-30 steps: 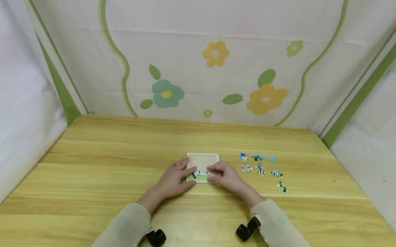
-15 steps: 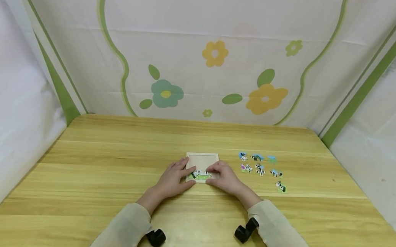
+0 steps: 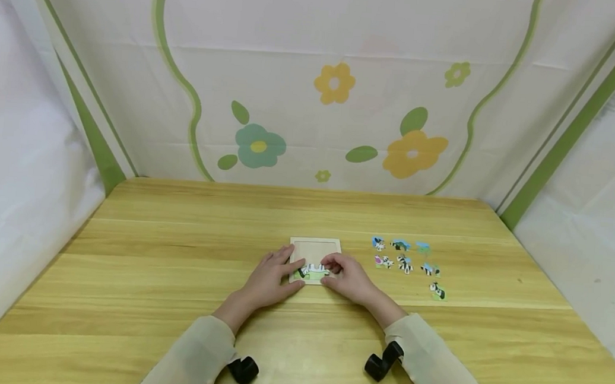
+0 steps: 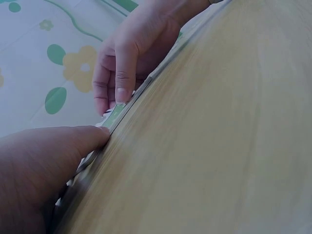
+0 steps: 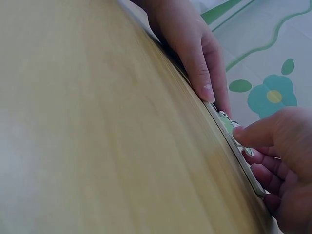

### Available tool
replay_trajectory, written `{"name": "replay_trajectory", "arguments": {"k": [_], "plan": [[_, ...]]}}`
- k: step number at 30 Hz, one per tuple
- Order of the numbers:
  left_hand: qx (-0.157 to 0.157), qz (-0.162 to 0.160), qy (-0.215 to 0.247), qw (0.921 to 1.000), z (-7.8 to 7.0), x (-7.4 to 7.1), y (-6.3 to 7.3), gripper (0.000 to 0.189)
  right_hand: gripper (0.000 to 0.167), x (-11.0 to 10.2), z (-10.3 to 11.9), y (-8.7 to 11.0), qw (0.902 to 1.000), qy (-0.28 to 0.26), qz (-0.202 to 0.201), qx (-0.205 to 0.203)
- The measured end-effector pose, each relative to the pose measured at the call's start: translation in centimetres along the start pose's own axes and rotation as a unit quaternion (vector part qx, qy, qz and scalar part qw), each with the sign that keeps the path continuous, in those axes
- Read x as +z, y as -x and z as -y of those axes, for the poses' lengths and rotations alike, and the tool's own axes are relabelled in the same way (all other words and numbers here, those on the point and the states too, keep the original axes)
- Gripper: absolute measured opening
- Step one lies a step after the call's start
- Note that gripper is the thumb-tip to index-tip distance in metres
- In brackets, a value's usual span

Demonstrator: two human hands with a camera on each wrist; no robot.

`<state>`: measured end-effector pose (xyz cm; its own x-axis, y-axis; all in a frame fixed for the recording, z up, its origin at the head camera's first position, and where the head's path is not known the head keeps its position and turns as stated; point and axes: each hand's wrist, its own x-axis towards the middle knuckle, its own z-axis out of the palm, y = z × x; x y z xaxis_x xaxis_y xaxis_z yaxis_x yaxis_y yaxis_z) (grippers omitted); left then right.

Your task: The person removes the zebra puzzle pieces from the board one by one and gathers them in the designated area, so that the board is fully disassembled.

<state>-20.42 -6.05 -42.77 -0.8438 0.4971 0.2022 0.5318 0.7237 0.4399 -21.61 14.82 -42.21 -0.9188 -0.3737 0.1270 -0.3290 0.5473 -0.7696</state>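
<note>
A shallow wooden puzzle tray (image 3: 316, 240) lies on the table between both hands. Along its near side shows a green puzzle piece (image 3: 316, 274) with a black-and-white zebra pattern. My left hand (image 3: 266, 279) rests on the tray's left side, fingers spread and fairly straight; its thumb (image 4: 92, 139) touches the near edge. At the right end, my right hand (image 3: 354, 280) pinches the zebra piece between its thumb (image 5: 256, 132) and curled fingers, low over the tray. Those fingers partly cover the piece and the tray's right rim.
Several loose puzzle pieces (image 3: 404, 264) with blue, green and zebra-striped prints lie in rough rows right of the tray. One piece (image 3: 437, 291) sits nearer than the others. Behind the wooden table (image 3: 176, 236) hangs a flower-printed cloth (image 3: 292, 107).
The right hand's thumb and fingers shift slightly at the zebra piece, and a little more of its right end shows. The left hand and loose pieces stay put.
</note>
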Motion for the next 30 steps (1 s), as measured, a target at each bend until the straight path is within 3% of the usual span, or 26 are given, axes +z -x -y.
{"name": "replay_trajectory", "arguments": {"k": [5, 16, 30], "plan": [[-0.005, 0.003, -0.001, 1.0, 0.06, 0.03, 0.01, 0.049, 0.026, 0.02, -0.09, 0.14, 0.9999, -0.013, -0.008, 0.002], [-0.002, 0.007, -0.008, 0.9999, 0.08, 0.06, -0.08, 0.049, 0.027, -0.08, -0.34, 0.26, 0.9994, -0.013, 0.002, -0.033], [-0.004, 0.005, -0.004, 1.0, 0.07, 0.01, -0.07, 0.049, 0.024, 0.06, -0.21, 0.27, 0.9997, -0.015, -0.017, -0.008]]}}
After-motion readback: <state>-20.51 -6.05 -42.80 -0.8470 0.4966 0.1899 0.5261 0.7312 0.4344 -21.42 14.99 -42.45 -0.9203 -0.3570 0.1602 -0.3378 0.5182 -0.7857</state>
